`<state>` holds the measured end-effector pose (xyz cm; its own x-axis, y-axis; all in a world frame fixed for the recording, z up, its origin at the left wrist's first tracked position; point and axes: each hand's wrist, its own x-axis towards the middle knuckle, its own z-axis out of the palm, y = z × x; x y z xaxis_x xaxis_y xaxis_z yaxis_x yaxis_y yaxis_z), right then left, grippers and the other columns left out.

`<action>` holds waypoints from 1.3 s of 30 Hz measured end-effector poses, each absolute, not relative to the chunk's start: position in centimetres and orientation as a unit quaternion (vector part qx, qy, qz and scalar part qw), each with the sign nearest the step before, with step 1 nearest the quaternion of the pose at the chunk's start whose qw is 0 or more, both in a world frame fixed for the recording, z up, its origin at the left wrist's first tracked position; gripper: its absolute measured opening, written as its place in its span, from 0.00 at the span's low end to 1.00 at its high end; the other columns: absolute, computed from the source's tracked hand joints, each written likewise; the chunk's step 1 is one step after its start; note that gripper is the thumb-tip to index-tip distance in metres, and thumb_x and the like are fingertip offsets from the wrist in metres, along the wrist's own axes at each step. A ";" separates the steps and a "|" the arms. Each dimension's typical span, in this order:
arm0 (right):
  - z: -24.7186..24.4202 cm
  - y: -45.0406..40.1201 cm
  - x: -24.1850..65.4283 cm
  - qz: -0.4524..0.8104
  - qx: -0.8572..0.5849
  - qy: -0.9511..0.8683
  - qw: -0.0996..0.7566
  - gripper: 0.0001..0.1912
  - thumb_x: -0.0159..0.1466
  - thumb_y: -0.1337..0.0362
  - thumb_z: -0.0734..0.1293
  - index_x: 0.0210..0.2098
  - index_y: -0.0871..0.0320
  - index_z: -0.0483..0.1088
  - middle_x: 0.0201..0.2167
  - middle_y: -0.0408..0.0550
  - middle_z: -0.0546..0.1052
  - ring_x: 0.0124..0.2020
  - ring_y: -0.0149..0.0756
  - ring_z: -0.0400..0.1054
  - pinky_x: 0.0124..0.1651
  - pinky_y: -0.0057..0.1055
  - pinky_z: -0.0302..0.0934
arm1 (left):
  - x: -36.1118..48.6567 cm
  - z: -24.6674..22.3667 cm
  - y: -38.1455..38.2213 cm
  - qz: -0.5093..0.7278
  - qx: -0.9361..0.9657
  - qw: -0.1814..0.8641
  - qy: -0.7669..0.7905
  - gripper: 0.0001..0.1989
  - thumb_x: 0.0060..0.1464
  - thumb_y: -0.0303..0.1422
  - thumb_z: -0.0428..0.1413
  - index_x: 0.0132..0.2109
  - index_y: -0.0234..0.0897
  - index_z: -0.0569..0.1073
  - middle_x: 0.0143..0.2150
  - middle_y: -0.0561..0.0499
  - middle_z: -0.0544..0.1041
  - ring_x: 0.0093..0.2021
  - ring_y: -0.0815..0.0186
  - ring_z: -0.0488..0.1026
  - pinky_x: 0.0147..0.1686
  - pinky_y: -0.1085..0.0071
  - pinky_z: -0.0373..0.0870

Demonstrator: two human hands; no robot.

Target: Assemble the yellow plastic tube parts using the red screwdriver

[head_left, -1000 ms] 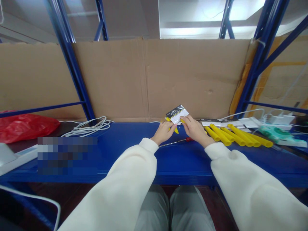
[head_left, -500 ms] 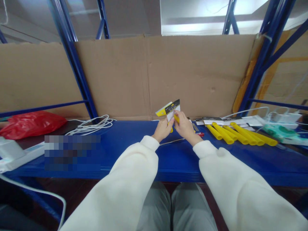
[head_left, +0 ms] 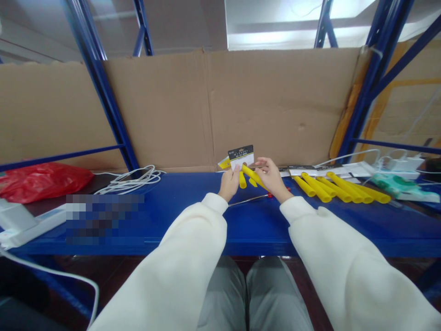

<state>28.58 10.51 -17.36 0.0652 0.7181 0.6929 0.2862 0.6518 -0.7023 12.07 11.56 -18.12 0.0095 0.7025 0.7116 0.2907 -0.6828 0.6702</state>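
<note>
Above the blue shelf, my left hand (head_left: 229, 182) pinches a printed card (head_left: 245, 157) with a black top and white lower part. Behind it shows a yellow-and-white piece (head_left: 224, 163). A short yellow end (head_left: 242, 180) hangs just beside the left fingers; what it belongs to is partly hidden. My right hand (head_left: 270, 175) is closed around a yellow tube (head_left: 254, 177) that slants down to the right, its upper end near the card. Some of the right fingers are lifted. Under the hands lies a thin metal rod with a red handle (head_left: 270, 196), partly covered by the right wrist.
Several yellow tubes (head_left: 332, 189) lie side by side on the right, with flat white packages (head_left: 354, 170) behind them. A green-and-white pack (head_left: 401, 184) sits further right. On the left are coiled white cable (head_left: 138, 177), a red bag (head_left: 44, 179) and a power strip (head_left: 41, 220). Cardboard (head_left: 258, 105) stands behind.
The right hand has moved slightly right, away from the left hand, and its fingers have loosened. The card has turned more level, and more of the yellow tube now shows.
</note>
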 end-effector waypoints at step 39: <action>-16.5 7.9 27.4 0.437 -0.383 -0.561 0.589 0.31 0.48 0.55 0.75 0.43 0.50 0.54 0.24 0.35 0.72 0.16 0.31 0.65 0.12 0.25 0.56 | 12.7 -17.7 11.0 0.488 0.770 0.322 0.254 0.26 0.64 0.49 0.48 0.56 0.36 0.76 0.50 0.46 0.81 0.55 0.58 0.75 0.58 0.59 0.69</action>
<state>27.42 7.93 -16.47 -0.0122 0.9453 0.3259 -0.0848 0.3238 -0.9423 12.73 10.98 -17.73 0.3939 0.7054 0.5892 0.0766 -0.6640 0.7438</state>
